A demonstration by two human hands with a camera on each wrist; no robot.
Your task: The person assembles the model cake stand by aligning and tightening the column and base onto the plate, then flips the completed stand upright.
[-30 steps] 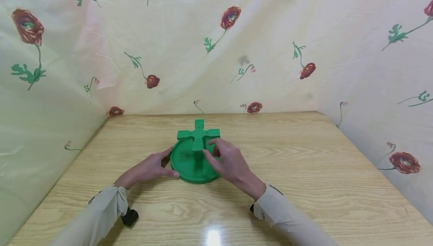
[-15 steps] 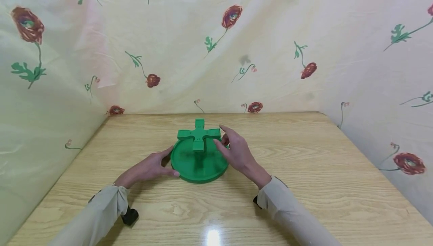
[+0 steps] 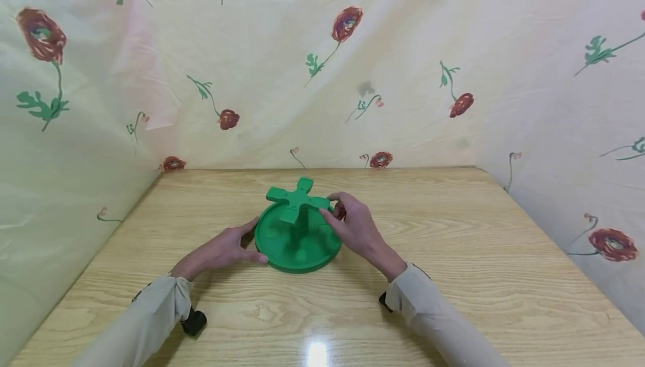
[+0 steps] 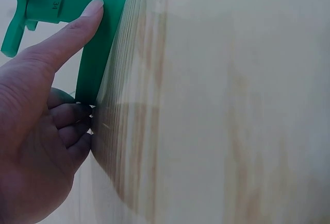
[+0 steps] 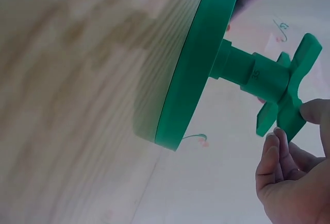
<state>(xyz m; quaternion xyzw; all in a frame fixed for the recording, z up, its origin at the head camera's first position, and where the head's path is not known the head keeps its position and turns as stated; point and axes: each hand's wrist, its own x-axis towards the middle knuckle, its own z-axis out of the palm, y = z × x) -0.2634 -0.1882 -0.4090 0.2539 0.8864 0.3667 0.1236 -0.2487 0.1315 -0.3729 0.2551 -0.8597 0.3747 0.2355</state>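
A green round base [image 3: 297,269] with a raised rim lies flat on the wooden table. From its middle rises a stepped green post [image 5: 264,75], marked with a number, topped by a four-armed green cross handle [image 3: 298,199]. My left hand [image 3: 224,250] holds the base at its left edge; in the left wrist view the thumb lies on the rim and the curled fingers meet the side wall. With thumb and fingers, my right hand [image 3: 356,228] pinches the end of the cross handle's right arm. The right wrist view shows that grip from the side.
Around the base runs a light wood-grain table [image 3: 453,277]. Flower-printed cloth [image 3: 282,75] stands behind it and along both sides. A black wrist device [image 3: 194,322] shows under the left sleeve.
My right hand has drawn back along the cross handle's right arm and now grips its end. The handle has turned slightly clockwise seen from above. The left hand stays put.
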